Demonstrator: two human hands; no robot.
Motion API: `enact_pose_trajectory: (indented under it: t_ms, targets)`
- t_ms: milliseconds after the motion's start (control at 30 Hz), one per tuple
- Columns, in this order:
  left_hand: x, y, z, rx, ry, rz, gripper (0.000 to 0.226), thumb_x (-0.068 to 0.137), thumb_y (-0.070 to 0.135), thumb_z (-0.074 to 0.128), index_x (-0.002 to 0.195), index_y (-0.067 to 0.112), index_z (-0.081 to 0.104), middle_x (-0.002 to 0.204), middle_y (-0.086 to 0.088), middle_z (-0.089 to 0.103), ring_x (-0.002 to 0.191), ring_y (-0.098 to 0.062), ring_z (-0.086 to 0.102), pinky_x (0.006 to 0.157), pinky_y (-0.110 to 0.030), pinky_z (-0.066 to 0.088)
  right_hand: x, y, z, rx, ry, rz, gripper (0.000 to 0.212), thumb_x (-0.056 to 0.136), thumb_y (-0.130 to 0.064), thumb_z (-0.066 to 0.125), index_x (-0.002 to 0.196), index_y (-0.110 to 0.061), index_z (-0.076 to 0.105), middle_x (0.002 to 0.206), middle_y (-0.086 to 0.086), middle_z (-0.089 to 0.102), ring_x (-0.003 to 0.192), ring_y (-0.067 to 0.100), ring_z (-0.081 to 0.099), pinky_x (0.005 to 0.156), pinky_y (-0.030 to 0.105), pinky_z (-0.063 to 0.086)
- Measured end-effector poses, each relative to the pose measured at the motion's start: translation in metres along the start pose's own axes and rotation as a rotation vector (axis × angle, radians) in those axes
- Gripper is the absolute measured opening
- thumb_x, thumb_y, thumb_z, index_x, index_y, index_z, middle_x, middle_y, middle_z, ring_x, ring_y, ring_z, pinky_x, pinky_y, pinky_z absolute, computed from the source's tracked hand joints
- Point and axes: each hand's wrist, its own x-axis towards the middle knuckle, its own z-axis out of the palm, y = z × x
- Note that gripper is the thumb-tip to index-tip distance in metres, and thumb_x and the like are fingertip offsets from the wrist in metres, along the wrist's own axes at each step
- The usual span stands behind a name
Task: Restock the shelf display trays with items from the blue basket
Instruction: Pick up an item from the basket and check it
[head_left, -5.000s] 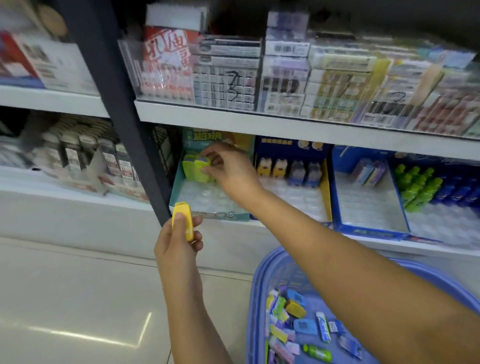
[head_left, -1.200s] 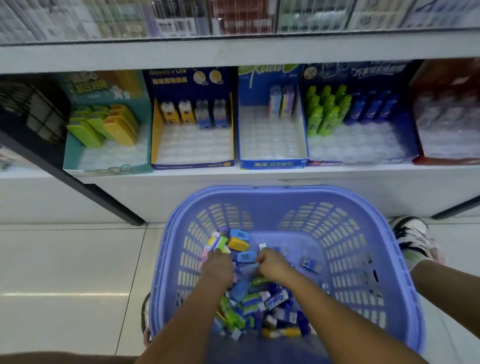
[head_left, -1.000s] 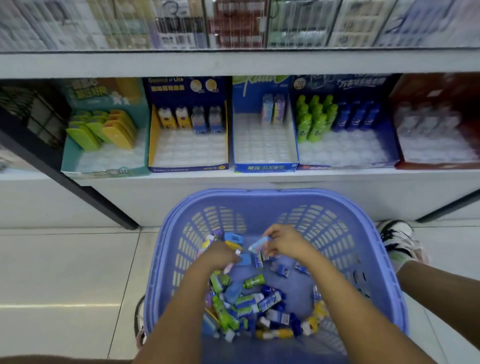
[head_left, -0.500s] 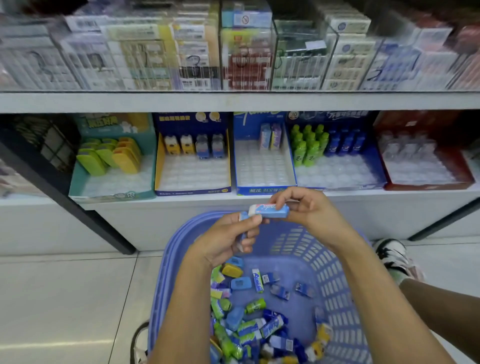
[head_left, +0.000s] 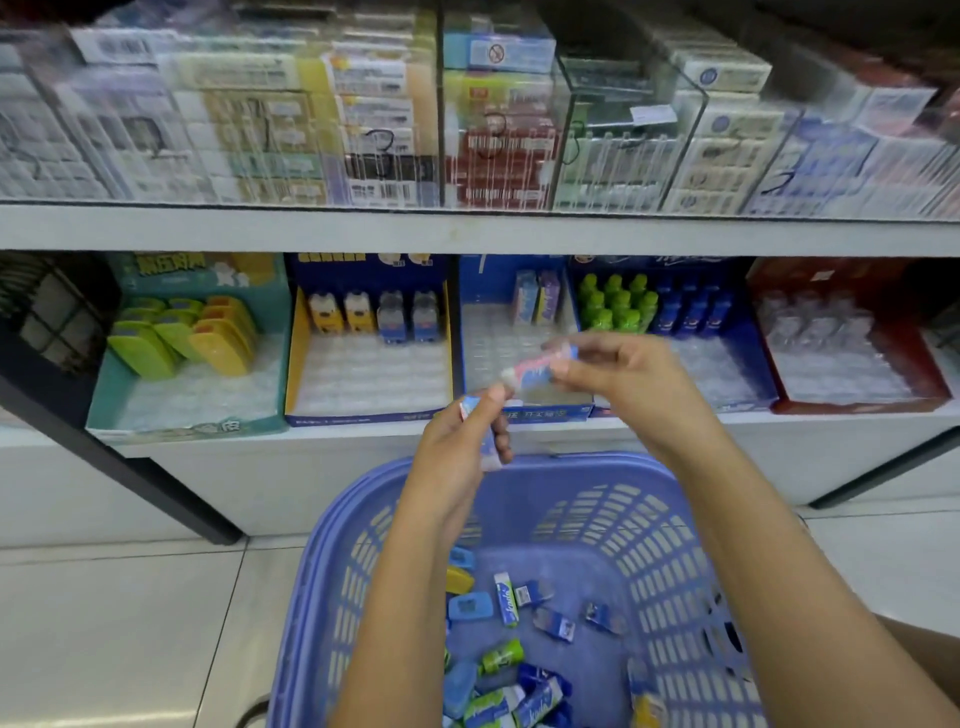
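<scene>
Pack (head_left: 540, 366): small flat oblong, white end, pink-red + blue print. Motion-blurred, text unreadable. Held in air over front edge of blue tray (head_left: 550, 413), above far rim of basket (head_left: 670, 525). 2nd pack (head_left: 488, 452): light blue w/ white-red top end, mostly hidden by fingers.

R hand (head_left: 618, 379): raised, back of hand up. Thumb + fingertips pinch pack at its right end; pack approx. horiz., tilted up to the right. L hand (head_left: 452, 452): lower, just left of R. Fingers curled round 2nd pack, thumb on its top end, pack approx. upright. Packs near each other; touching or not, can't tell (blur). Both forearms reach over basket.

Basket: blue-violet, slotted walls, on floor below shelf. Inside, loose mix: blue cases (head_left: 470, 607), green-white packs (head_left: 488, 706), small blue bottles (head_left: 556, 623), green bottle (head_left: 501, 656).

Trays on lower shelf, l to r:
- teal tray (head_left: 182, 428): green cases (head_left: 143, 351) + yellow cases (head_left: 221, 345) at back, clear blister insert showing in front.
- navy tray (head_left: 363, 415): 4 mini bottles (head_left: 374, 314) in back row, 2 yellow, 2 blue-grey.
- blue tray: 2 standing packs (head_left: 535, 299) at back.
- 4th tray (head_left: 756, 364): green shelf bottles (head_left: 618, 306), blue shelf bottles (head_left: 691, 312) at back.
- red tray (head_left: 857, 405): clear items, too blurred to ID.

Upper shelf: stacked boxes (head_left: 374, 130) behind clear panel.
</scene>
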Motion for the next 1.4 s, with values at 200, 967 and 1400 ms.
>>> enact_pose_trajectory:
  t_ms: [200, 967, 1400]
  targets:
    - [0.003, 0.012, 0.003, -0.416, 0.002, -0.147, 0.030, 0.100, 0.019, 0.038, 0.088, 0.005, 0.062, 0.067, -0.004, 0.059, 0.058, -0.013, 0.057, 0.058, -0.025, 0.054, 0.078, -0.006, -0.003, -0.444, 0.242, -0.139, 0.017, 0.078, -0.002, 0.070, 0.095, -0.002, 0.068, 0.089, 0.009, 0.068, 0.079, 0.017, 0.061, 0.069, 0.016, 0.047]
    - [-0.003, 0.022, 0.004, -0.005, 0.085, 0.042, 0.035, 0.098, 0.040, 0.042, 0.084, 0.029, 0.072, 0.066, 0.013, 0.060, 0.056, -0.003, 0.047, 0.049, -0.020, 0.038, 0.070, 0.011, 0.012, -0.833, 0.102, -0.266, 0.041, 0.089, -0.024, 0.062, 0.129, -0.022, 0.055, 0.118, 0.009, 0.057, 0.085, 0.015, 0.056, 0.076, 0.022, 0.042]
    - [-0.003, 0.012, 0.020, 0.704, 0.083, 0.426, 0.035, 0.088, 0.034, 0.063, 0.121, 0.020, 0.061, 0.107, 0.008, 0.065, 0.091, 0.005, 0.058, 0.079, -0.011, 0.043, 0.023, -0.017, -0.015, -0.258, -0.084, -0.072, 0.015, 0.076, -0.009, 0.075, 0.084, -0.021, 0.071, 0.074, -0.004, 0.071, 0.068, 0.005, 0.067, 0.070, 0.018, 0.055]
